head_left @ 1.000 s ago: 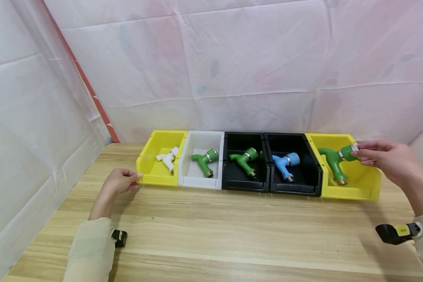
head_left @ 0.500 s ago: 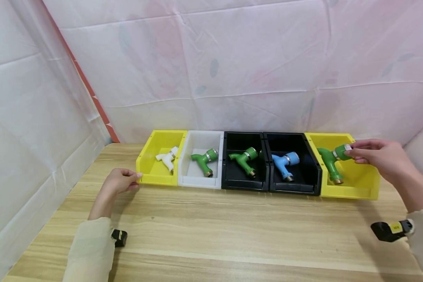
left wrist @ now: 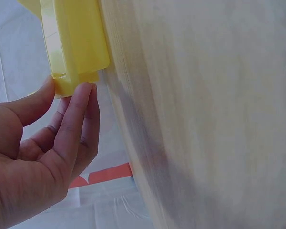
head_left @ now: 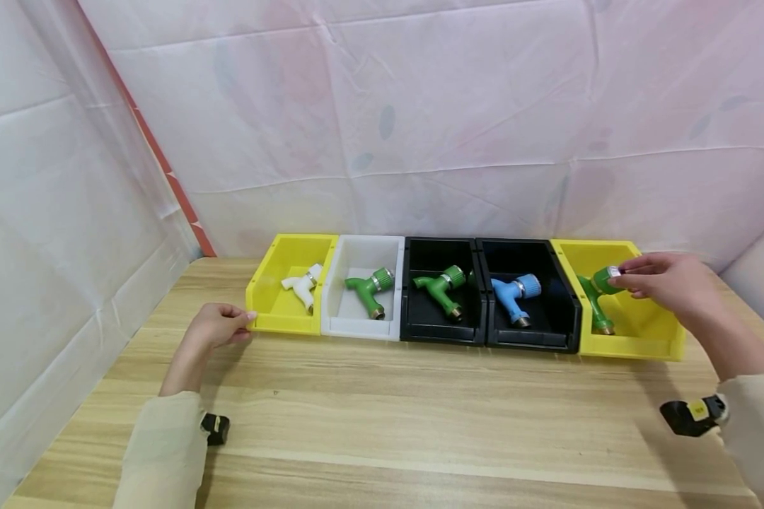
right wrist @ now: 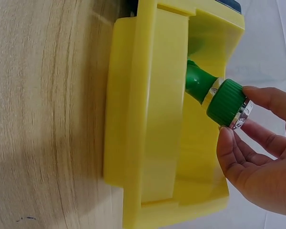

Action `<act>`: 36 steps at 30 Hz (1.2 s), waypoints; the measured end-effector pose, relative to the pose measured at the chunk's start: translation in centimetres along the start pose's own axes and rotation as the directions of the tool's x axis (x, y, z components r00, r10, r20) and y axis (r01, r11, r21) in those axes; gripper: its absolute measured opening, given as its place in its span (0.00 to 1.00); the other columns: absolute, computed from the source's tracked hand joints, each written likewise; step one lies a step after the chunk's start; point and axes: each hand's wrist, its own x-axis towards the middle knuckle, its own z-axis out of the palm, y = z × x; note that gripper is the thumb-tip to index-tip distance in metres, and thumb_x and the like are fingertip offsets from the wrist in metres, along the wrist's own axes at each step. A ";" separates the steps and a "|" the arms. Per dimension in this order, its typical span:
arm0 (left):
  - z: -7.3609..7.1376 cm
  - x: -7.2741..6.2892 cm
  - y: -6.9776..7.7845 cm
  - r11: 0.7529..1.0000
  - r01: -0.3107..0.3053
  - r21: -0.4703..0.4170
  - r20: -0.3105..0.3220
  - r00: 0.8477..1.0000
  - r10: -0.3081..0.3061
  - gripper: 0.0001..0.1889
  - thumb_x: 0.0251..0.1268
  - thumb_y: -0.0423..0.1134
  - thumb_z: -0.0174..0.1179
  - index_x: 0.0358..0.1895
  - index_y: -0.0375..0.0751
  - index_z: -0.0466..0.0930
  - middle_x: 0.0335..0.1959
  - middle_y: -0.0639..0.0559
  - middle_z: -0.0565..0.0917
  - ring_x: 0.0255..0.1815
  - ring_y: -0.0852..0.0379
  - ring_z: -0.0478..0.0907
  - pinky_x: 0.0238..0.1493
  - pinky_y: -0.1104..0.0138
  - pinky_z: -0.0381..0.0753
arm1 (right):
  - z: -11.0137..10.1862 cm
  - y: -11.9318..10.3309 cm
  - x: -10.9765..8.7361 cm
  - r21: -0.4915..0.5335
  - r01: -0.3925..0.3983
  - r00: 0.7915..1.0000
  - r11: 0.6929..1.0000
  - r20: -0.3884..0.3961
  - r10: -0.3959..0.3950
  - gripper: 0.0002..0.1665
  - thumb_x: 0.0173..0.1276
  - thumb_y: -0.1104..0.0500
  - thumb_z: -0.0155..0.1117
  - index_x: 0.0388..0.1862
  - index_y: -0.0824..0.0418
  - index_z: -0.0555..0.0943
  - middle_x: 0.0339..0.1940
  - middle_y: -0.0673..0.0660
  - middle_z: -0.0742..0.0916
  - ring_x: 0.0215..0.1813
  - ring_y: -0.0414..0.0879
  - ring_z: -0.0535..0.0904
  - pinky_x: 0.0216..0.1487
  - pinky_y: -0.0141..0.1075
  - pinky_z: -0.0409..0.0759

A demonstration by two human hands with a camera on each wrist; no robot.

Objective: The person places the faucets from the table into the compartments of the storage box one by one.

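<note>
With thumb and fingers, my right hand (head_left: 668, 283) pinches the ribbed knob of a green faucet (head_left: 598, 297), whose body sits inside the rightmost yellow bin (head_left: 649, 346). In the right wrist view the knob (right wrist: 227, 102) shows a silver end cap, and the bin's front wall hides the lower part of the faucet. At the other end of the row, my left hand (head_left: 219, 325) pinches the front left corner of another yellow bin (head_left: 286, 324); the left wrist view shows thumb and fingertips on that yellow corner (left wrist: 66, 88). A white faucet (head_left: 303, 288) lies in this bin.
Between the yellow bins stand a white bin (head_left: 361, 329) with a green faucet (head_left: 371, 291), a black bin (head_left: 442, 334) with a green faucet (head_left: 444, 291), and a black bin (head_left: 535, 341) with a blue faucet (head_left: 514, 298). Behind the wooden table (head_left: 407, 424) hangs a pale cloth (head_left: 446, 127).
My right hand has moved left with the green faucet, which now sits lower and nearer the left wall of the right yellow bin. The left hand has stayed in place.
</note>
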 end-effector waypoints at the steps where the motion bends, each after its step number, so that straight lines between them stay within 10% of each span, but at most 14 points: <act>1: 0.0 0.0 0.0 1.000 -0.002 0.003 -0.001 1.000 0.002 0.15 0.65 0.37 0.55 0.43 0.24 0.72 0.29 0.46 0.75 0.26 0.60 0.77 0.34 0.68 0.81 | 0.1 0.0 0.1 -0.009 0.007 1.000 1.000 -0.005 -0.007 0.33 0.63 0.48 0.61 0.52 0.75 0.70 0.31 0.45 0.83 0.28 0.38 0.78 0.29 0.24 0.73; 36: 0.0 0.0 -0.1 1.000 -0.001 0.026 -0.002 1.000 0.001 0.15 0.66 0.38 0.54 0.43 0.24 0.72 0.28 0.47 0.75 0.26 0.60 0.77 0.33 0.68 0.81 | 1.2 0.4 0.4 -0.048 0.009 1.000 0.999 0.000 -0.009 0.33 0.65 0.47 0.58 0.51 0.78 0.71 0.36 0.64 0.84 0.28 0.43 0.81 0.28 0.28 0.76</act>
